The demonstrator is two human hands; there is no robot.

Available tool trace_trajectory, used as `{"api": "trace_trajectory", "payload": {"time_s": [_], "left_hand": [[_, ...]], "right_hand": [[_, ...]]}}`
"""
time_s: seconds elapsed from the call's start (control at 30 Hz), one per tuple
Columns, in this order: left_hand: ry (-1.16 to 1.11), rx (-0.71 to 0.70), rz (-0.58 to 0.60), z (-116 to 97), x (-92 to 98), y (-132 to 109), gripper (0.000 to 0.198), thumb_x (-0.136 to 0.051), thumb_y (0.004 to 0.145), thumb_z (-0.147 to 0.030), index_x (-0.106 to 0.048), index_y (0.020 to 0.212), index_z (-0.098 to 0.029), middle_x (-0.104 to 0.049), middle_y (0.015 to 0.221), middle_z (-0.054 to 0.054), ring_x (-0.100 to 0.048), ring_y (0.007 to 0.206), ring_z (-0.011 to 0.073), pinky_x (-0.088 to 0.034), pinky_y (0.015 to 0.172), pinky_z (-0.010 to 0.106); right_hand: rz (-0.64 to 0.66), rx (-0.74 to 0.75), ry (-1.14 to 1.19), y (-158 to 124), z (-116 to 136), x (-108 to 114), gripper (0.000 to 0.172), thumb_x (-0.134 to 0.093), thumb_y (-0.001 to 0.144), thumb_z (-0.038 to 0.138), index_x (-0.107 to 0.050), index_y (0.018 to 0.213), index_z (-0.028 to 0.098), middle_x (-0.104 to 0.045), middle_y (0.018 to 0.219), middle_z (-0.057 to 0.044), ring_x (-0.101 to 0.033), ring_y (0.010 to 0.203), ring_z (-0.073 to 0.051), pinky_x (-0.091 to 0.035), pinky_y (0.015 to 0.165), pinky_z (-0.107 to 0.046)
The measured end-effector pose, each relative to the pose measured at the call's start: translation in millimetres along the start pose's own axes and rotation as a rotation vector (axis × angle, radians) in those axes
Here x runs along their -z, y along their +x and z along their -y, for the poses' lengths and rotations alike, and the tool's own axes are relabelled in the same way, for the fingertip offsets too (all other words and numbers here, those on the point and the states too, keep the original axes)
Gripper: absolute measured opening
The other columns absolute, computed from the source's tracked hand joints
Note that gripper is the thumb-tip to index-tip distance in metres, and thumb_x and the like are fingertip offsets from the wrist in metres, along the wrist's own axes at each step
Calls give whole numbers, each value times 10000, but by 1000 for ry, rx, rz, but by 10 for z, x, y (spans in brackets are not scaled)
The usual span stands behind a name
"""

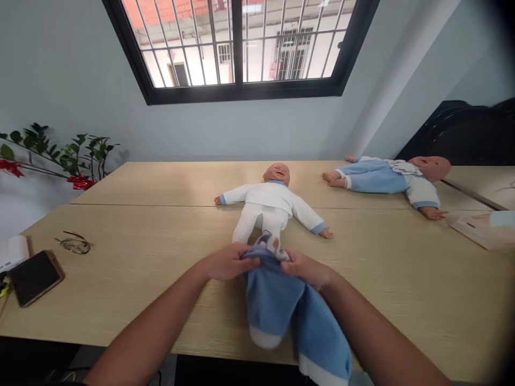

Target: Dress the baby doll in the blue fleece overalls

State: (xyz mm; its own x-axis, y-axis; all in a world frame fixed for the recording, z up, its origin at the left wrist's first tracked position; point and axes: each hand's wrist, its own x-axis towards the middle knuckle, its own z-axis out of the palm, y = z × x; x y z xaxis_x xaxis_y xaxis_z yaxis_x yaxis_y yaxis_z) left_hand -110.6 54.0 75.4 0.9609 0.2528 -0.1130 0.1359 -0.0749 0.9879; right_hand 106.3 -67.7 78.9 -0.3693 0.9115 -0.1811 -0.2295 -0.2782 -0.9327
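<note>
A pair of blue baby trousers (273,300) with white cuffs hangs between my two hands, its legs drooping toward and past the table's front edge. My left hand (229,261) grips the waistband on the left, thumb on top. On the opposite side, my right hand (308,269) pinches the waistband too. A patterned lining shows in the waist opening. Just beyond lies a baby doll (267,201) on its back, in a white top with blue collar and cuffs and white leggings. Its feet are hidden behind the trousers and my hands.
A second doll (378,177) in blue trousers lies at the back right. Near it is a flat pale package (483,228). At left are glasses (74,244), a black phone (36,277) and a plant (76,155). The table's front edge is close.
</note>
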Motion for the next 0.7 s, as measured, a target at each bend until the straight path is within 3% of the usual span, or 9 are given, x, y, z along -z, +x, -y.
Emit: {"api": "trace_trajectory", "payload": {"time_s": [0.1, 0.2, 0.27, 0.33, 0.4, 0.47, 0.57, 0.7], "left_hand": [[-283, -26, -178, 96, -50, 63, 663, -676, 814, -746, -676, 1039, -123, -660, 871, 54, -586, 733, 155, -468, 686, 264], [-422, -18, -213, 151, -119, 103, 703, -699, 788, -755, -681, 1097, -124, -680, 956, 87, -621, 807, 185, -493, 738, 288], [-434, -9, -148, 150, -149, 95, 697, -695, 795, -753, -691, 1108, -130, -688, 965, 87, -624, 819, 182, -495, 751, 285], [-390, 0, 3, 124, -155, 65, 741, -743, 736, -762, -698, 1144, -145, -695, 982, 77, -630, 844, 183, -501, 771, 281], [-303, 15, 157, 87, -137, 30, 803, -833, 629, -742, -700, 1182, -174, -701, 1024, 64, -643, 911, 206, -516, 816, 295], [-181, 55, 221, 60, -102, 3, 712, -875, 617, -682, -729, 1110, -190, -708, 1004, 48, -650, 920, 216, -532, 814, 304], [-138, 116, 161, 65, -53, -9, 483, -794, 774, -630, -748, 911, -169, -710, 863, 38, -647, 768, 180, -531, 704, 283], [-496, 40, -76, 126, -84, 54, 563, -776, 780, -665, -734, 984, -142, -738, 884, 69, -683, 758, 178, -545, 750, 295]], "right_hand": [[159, -94, -194, -5, 65, -5, 726, -909, 652, 554, -680, 1226, 173, -737, 1092, -67, -683, 944, -213, -543, 877, -344], [73, -22, -302, 13, 120, 70, 467, -808, 808, 508, -728, 1131, 181, -746, 1064, -51, -679, 952, -210, -523, 941, -378], [-41, 102, -299, 36, 122, 131, 401, -766, 847, 517, -746, 1060, 178, -748, 1034, -44, -673, 944, -208, -498, 980, -393], [-122, 205, -274, 57, 94, 160, 384, -791, 822, 515, -755, 982, 168, -745, 977, -36, -666, 921, -204, -483, 991, -389], [-169, 242, -182, 64, 54, 135, 373, -824, 789, 496, -751, 944, 165, -739, 935, -28, -666, 900, -196, -481, 985, -379], [-189, 208, -62, 48, 26, 70, 375, -851, 764, 457, -740, 974, 167, -738, 946, -31, -671, 899, -195, -493, 963, -368], [-118, 59, 24, -10, 26, -22, 494, -870, 740, 450, -703, 1119, 180, -731, 1040, -50, -673, 915, -194, -519, 885, -334], [67, -78, -41, -54, 73, -21, 670, -921, 640, 527, -675, 1151, 171, -706, 992, -22, -634, 843, -152, -502, 767, -259]]}}
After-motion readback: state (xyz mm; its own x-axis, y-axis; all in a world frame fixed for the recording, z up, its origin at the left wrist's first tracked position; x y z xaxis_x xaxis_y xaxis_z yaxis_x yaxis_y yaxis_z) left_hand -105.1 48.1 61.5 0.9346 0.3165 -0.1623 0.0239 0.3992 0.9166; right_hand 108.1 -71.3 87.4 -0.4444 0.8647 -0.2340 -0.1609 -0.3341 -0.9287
